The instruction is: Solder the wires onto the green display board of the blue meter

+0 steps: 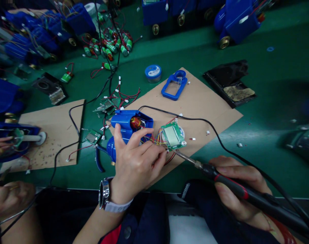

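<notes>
My right hand grips a soldering iron with a black and red handle. Its metal tip reaches the lower edge of a green circuit board with a grey display. My left hand rests over a blue meter housing; two fingers stretch across the housing, while thumb and forefinger pinch at a thin wire beside the board, partly hidden by the fingertips. Colored wires run between housing and board. The board lies on a round object, mostly covered, atop brown cardboard.
A blue frame cover, a round blue tin and a black stand lie beyond. Green batteries and blue housings sit farther back. A black cable crosses the cardboard. At left, a co-worker's hand is near.
</notes>
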`<state>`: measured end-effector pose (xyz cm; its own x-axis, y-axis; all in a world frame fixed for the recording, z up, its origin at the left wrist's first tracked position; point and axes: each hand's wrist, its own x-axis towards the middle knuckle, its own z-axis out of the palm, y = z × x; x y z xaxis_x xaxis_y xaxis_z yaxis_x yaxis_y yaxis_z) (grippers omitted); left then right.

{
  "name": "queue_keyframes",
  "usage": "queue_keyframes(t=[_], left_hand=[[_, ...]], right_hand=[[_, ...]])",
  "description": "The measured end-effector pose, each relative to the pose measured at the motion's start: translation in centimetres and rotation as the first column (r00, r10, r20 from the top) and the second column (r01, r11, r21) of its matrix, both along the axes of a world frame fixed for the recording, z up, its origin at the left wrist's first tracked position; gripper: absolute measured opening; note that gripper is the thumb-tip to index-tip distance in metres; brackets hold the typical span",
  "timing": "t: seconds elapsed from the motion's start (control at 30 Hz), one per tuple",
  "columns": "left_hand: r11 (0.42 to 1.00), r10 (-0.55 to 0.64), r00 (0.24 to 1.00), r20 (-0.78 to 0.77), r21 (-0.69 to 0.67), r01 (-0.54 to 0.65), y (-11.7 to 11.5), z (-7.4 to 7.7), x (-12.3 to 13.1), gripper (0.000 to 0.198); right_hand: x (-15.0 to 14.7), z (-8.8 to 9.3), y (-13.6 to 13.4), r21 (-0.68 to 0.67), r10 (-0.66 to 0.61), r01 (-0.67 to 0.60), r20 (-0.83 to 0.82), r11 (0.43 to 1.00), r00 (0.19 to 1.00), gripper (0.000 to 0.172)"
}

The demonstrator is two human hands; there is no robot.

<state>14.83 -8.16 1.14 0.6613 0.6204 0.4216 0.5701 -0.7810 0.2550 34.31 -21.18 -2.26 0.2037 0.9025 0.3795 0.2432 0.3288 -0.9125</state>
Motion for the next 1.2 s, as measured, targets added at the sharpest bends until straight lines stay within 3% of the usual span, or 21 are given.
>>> queue_keyframes(t=[0.7,0.8,0.87,0.97,1.03,1.1,1.2], left_hand=[[1.000,-0.018,1.000,-0.021,0.016,0.018,0.0,0.0,0.0,0.013],[1.000,-0.018,1.000,-0.006,0.010,0.018,0.0,0.0,0.0,0.015],[1.000,-0.025,1.000,-0.003,0.007,0.025,0.0,0.1,0.0,0.014],[0.999,-0.032,0.999,-0.010,-0.006,0.032,0.0,0.2,0.0,0.013],[0.999,-0.030,1.000,0.005,-0.016,0.030,-0.1,0.2,0.1,0.013],[0.999,-0.020,0.999,0.041,-0.025,0.021,-0.2,0.2,0.2,0.017],[1.000,-0.004,0.995,0.096,-0.027,0.007,-0.2,0.0,0.2,0.021]], right_hand=[[0.0,-0.1,-0.1,-0.024,-0.015,0.015,0.002,1.000,1.000,0.039],[0.0,-0.7,-0.1,0.008,-0.042,0.043,-0.064,0.999,0.997,0.034],[-0.1,-1.0,0.1,0.017,-0.131,0.136,-0.182,0.991,0.975,0.024],[-0.2,-0.6,1.0,-0.046,-0.272,0.278,-0.411,0.960,0.870,0.007],[0.3,0.3,1.9,-0.119,-0.324,0.312,-0.550,0.943,0.770,0.013],[1.2,1.3,2.8,-0.206,-0.371,0.321,-0.675,0.925,0.638,0.021],[3.5,2.8,4.5,-0.334,-0.432,0.301,-0.822,0.893,0.371,0.036]])
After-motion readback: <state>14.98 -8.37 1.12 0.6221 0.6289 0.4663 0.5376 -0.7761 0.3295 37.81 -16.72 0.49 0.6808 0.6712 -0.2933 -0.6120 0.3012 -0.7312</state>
